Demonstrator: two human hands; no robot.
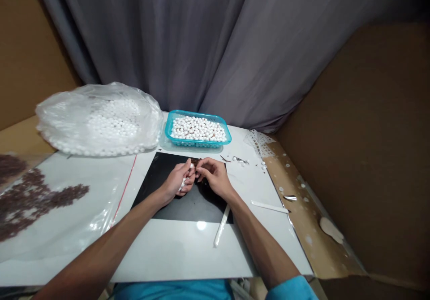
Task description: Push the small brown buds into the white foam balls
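Note:
Over a black mat (188, 208) on the white table, my two hands meet close together. My left hand (178, 179) is closed around several small white balls (183, 183), one of them showing at the thumb and fingertips. My right hand (215, 174) is bent in a pinch right beside that thumb; whatever lies between its fingertips is too small to make out. Just behind the fingertips is a little heap of small brown pieces (195, 161), partly covered by my hands.
A blue basket (168, 132) full of white balls stands behind the mat. Left of it lies a clear bag (67, 111) of white balls, and nearer, a zip bag (101, 197) with brown pieces. White strips (221, 228), tweezers (240, 159) and scraps lie at right. Cardboard walls flank the table.

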